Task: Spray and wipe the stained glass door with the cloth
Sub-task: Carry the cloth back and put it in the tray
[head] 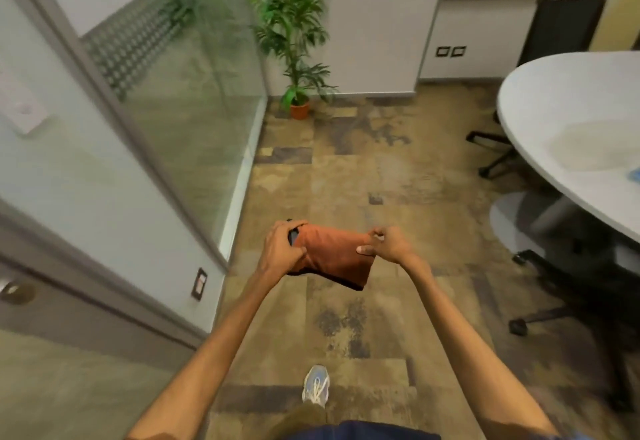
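Observation:
I hold an orange cloth (334, 254) stretched between both hands at waist height over the floor. My left hand (278, 249) grips its left end, and a small dark object shows between those fingers; what it is cannot be told. My right hand (388, 243) pinches the cloth's right end. The glass panel (180, 93) with a dotted frosted band stands to my left, beyond a grey frame. The door (69, 176) lies nearer on the left, with a metal handle (15, 290) at the edge. No spray bottle is in sight.
A potted plant (294, 41) stands in the far corner by the glass. A round white table (571, 134) fills the right side, with black office chairs (561, 23) around it. Patterned carpet covers the floor; my shoe (316, 389) is below my arms.

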Motion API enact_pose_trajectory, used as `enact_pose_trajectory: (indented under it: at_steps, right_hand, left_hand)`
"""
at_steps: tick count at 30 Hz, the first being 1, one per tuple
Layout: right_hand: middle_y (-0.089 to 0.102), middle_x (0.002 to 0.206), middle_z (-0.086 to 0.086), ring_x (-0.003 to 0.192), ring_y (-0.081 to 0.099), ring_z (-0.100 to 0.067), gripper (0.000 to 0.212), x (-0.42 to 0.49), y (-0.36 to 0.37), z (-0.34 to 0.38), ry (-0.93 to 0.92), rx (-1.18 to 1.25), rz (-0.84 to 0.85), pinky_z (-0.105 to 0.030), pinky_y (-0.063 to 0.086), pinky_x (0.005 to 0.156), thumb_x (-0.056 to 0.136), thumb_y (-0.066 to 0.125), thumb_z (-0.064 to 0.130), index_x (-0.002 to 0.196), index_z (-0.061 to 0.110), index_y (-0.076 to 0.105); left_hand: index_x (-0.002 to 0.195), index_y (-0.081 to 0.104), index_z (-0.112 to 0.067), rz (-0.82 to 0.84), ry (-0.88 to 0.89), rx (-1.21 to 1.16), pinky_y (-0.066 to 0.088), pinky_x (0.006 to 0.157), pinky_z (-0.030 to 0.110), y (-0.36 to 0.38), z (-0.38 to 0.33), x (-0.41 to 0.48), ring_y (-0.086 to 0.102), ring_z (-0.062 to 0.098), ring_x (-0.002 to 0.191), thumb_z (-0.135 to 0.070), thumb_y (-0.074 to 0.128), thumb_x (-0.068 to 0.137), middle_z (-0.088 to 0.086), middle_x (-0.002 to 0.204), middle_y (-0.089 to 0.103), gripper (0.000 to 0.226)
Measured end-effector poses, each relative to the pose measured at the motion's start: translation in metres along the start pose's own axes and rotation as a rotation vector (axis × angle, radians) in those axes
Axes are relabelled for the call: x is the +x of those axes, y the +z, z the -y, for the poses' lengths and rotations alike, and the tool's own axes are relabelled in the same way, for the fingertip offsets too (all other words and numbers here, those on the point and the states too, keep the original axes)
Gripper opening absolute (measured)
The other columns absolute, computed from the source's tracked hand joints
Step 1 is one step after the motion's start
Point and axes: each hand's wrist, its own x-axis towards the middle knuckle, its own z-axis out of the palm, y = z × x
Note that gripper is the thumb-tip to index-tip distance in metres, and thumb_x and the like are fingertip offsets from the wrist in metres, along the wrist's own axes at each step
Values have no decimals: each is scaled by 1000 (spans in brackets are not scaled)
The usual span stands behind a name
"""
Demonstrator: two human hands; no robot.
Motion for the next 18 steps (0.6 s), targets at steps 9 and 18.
enact_pose_trajectory:
  at_steps: [9, 18]
  right_hand:
    - [65, 86, -7, 81, 61, -20, 26, 22, -58, -16, 49, 282, -176, -33, 47, 76, 80, 82, 17, 94, 3, 66]
    - [67, 111, -8, 102, 63, -21, 32, 33, -97, -63, 199, 532, -559, -31, 50, 86, 92, 68, 29, 112, 4, 62]
  left_hand:
    - [117, 64, -17, 118, 201, 101, 51, 80, 40, 33, -24, 109, 53, 32, 109, -33, 78, 77, 10, 119, 49, 46]
    - [58, 51, -33, 345, 250, -136, 31, 50, 18, 103, -93, 180, 46, 0, 52, -23, 80, 76, -14, 55, 52, 36]
